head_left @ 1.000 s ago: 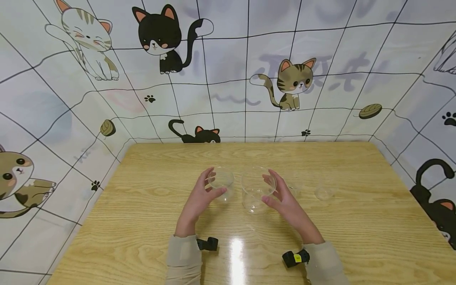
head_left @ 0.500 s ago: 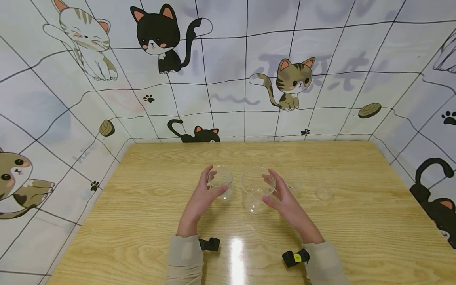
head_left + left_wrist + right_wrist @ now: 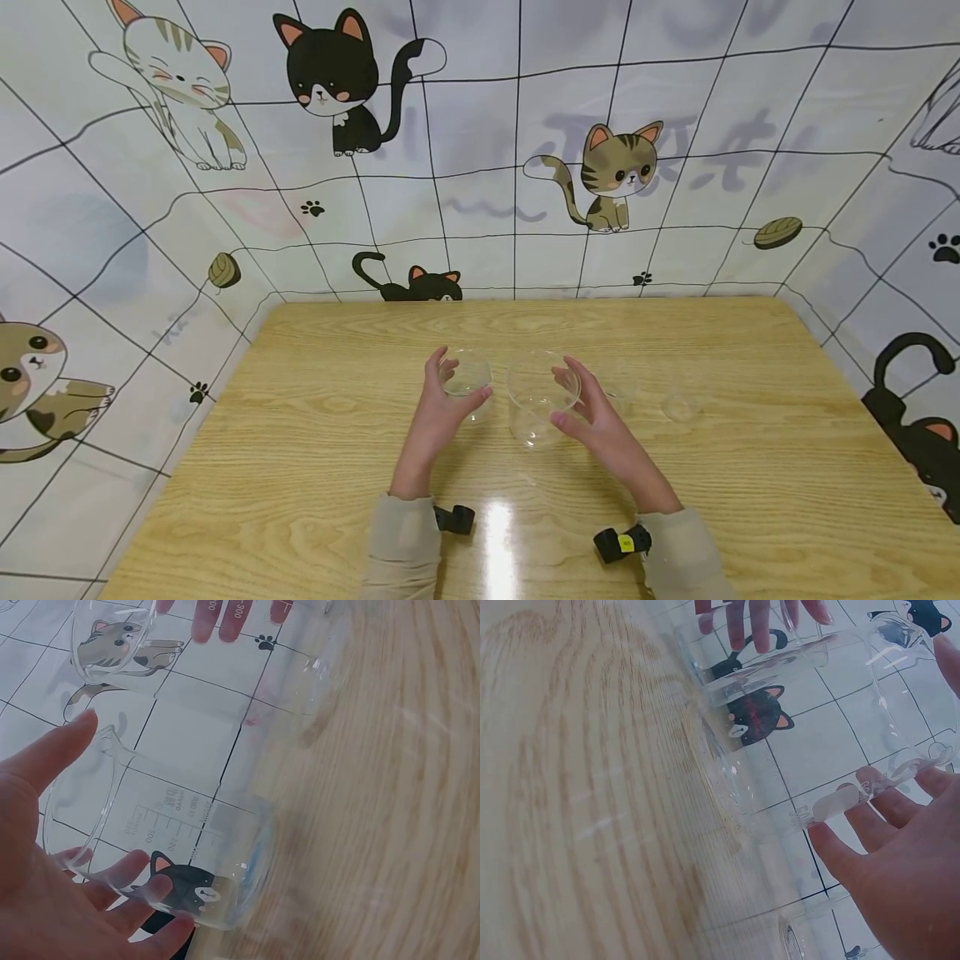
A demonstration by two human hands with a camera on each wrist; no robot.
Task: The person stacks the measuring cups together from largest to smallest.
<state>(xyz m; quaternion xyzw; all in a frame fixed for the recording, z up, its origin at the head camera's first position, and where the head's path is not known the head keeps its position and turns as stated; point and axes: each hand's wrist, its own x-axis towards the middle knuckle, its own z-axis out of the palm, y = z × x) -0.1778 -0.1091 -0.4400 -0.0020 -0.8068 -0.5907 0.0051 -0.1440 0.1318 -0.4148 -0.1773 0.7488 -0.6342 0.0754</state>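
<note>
Two clear glass beakers stand side by side on the wooden table. My left hand point(image 3: 444, 408) curves round the smaller beaker point(image 3: 176, 817), which has printed measuring marks. Its thumb lies at the spout and rim, and its fingers spread along the opposite side. The larger beaker point(image 3: 534, 421) is just to the right, upright and apart from the smaller one. My right hand point(image 3: 596, 417) grips that larger beaker from its right side, the fingers against the wall by a white printed patch point(image 3: 836, 802). Both beakers look bare inside.
To the right of the right hand are two smaller clear glass vessels, a nearer one point(image 3: 621, 400) and a farther one point(image 3: 681, 406), both faint against the wood. Behind the table point(image 3: 300, 450) rises a wall covering point(image 3: 480, 208) with printed cats.
My left hand and forearm have shifted slightly right, and the left thumb has slid right along the smaller beaker's near rim. The right hand and both beakers stay about where they were.
</note>
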